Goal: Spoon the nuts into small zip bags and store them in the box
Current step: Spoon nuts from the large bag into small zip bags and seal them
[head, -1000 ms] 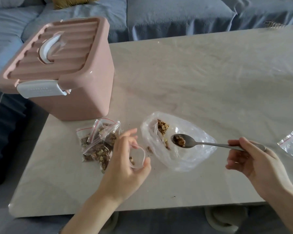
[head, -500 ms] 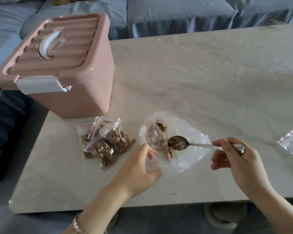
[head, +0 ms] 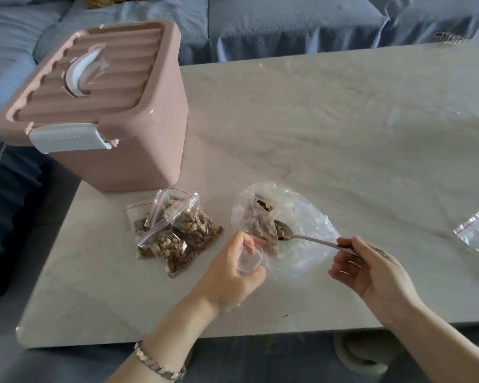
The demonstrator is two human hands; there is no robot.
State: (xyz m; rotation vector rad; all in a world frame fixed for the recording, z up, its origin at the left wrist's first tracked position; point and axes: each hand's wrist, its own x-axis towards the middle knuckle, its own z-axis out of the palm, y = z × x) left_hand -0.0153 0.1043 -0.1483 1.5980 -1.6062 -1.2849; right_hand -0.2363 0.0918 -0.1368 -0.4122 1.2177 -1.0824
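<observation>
Left hand [head: 233, 268] pinches small clear zip bag [head: 249, 258] open. Right hand [head: 371, 272] grips metal spoon [head: 310, 240], with brown chopped nuts [head: 280, 233] in its bowl just beyond the bag mouth. Narrow mouth: tilting early likely spills nuts.

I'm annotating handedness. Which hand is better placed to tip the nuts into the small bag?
Right, probably: the right hand holds the metal spoon, loaded, near the small clear zip bag that the left hand pinches open.
</observation>
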